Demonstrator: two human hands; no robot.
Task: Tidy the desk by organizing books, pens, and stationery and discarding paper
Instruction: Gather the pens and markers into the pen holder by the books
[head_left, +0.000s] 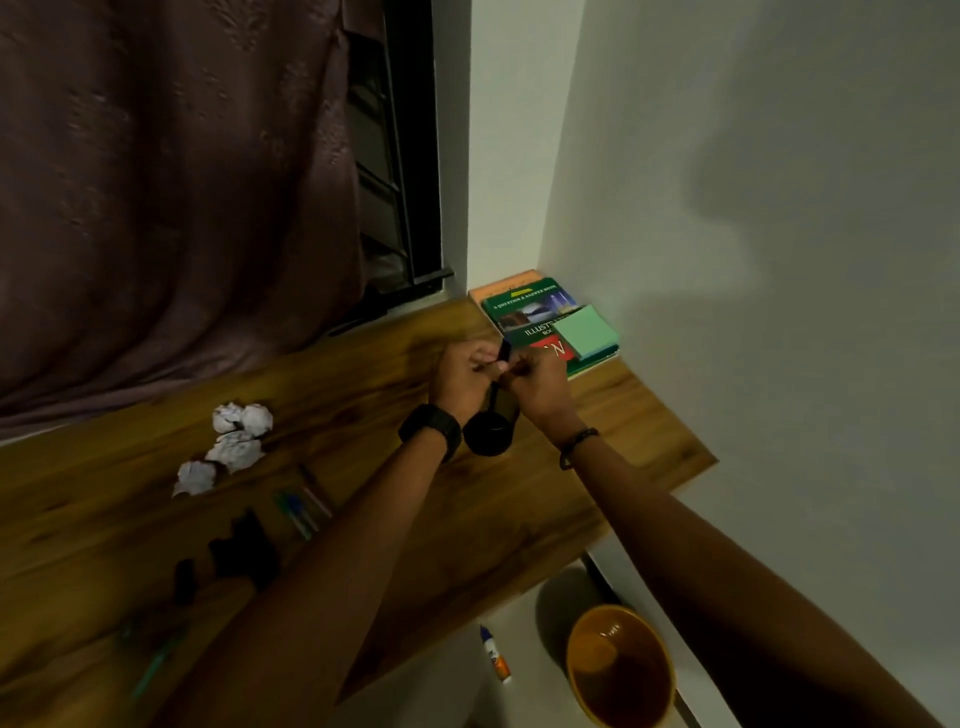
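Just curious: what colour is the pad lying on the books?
The pad is pale green; head view.

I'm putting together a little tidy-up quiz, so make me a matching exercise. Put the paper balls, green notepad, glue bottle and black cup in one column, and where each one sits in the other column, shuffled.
Things:
1. paper balls
2. green notepad
3. glue bottle
4. black cup

Places:
A. on the floor by the bin
B. between the two wrists
C. on the desk, left of the left hand
D. on top of the books

Pairs: 1-C, 2-D, 3-A, 4-B.

Both the left hand and the right hand pinch what looks like a black pen.
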